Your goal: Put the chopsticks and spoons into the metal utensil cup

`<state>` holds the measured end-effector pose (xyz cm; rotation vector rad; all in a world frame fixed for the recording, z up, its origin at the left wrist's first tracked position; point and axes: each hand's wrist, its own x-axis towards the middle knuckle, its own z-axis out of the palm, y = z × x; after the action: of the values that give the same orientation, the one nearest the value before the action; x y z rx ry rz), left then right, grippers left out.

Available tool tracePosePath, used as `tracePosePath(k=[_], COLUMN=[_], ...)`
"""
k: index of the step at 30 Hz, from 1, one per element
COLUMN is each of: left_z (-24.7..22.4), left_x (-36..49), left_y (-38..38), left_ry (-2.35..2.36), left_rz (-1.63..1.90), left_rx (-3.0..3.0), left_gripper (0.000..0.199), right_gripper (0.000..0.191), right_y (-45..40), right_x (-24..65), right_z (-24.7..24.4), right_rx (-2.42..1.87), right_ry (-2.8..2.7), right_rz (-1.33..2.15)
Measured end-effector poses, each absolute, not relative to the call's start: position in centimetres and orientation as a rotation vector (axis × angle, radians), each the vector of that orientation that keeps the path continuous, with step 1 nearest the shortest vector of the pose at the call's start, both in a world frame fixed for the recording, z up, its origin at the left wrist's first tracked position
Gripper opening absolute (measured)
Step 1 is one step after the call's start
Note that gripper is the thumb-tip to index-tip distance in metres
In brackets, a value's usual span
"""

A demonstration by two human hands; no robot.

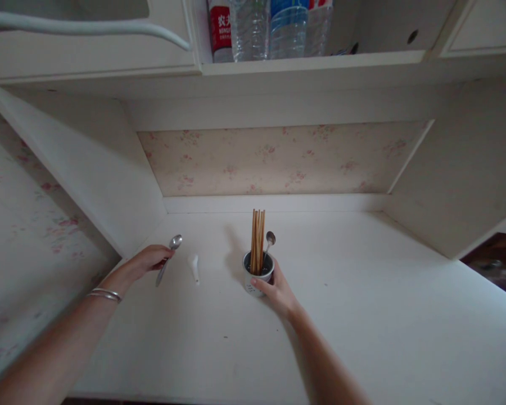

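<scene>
My left hand is closed around the handle of a metal spoon, whose bowl points away from me. Just right of it, a white soup spoon lies on the white surface. My right hand grips the side of a utensil holder, a light-coloured cup with small holes in its wall. Several wooden chopsticks stand upright in the holder. A second metal spoon leans in it on the right, bowl up. The fingers behind the holder are partly hidden.
The white countertop sits in a recess between side panels, with a flowered back wall. Overhead, a cabinet shelf holds several plastic bottles. A white cabinet door hangs at upper left.
</scene>
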<state>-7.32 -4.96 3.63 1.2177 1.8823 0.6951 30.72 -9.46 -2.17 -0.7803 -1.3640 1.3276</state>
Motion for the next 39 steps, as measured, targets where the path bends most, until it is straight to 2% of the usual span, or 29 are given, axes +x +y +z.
tracePosePath(k=[6, 11, 18, 28, 35, 39], left_z=[10.1, 12.4, 9.6, 4.2, 3.6, 3.5], left_x=[-1.6, 6.7, 12.8, 13.6, 13.3, 12.6], left_y=[-6.4, -7.3, -6.7, -6.6, -7.6, -8.9], left_ry=[1.426, 1.145, 1.270, 1.385, 1.379, 1.381], left_rz=[1.153, 1.236, 1.335, 1.133, 1.180, 1.222], left_rx=[1.170, 1.124, 1.256, 1.593, 1.491, 1.463], left_gripper=[0.031, 0.026, 0.026, 0.027, 0.044, 0.047], right_gripper=[0.070, 0.070, 0.070, 0.073, 0.070, 0.069], right_y=[-9.5, -9.7, -9.7, -9.6, -9.8, -9.9], right_x=[30.8, 30.7, 30.6, 30.8, 30.7, 30.6], right_z=[-1.9, -1.9, -1.5, -1.4, -0.8, -0.5], right_rx=[-0.782, -0.784, -0.768, -0.766, -0.712, -0.711], right_ry=[-1.378, -1.386, -1.381, -1.410, -1.422, -1.425], right_rz=[1.328, 1.299, 1.281, 1.250, 1.256, 1.260])
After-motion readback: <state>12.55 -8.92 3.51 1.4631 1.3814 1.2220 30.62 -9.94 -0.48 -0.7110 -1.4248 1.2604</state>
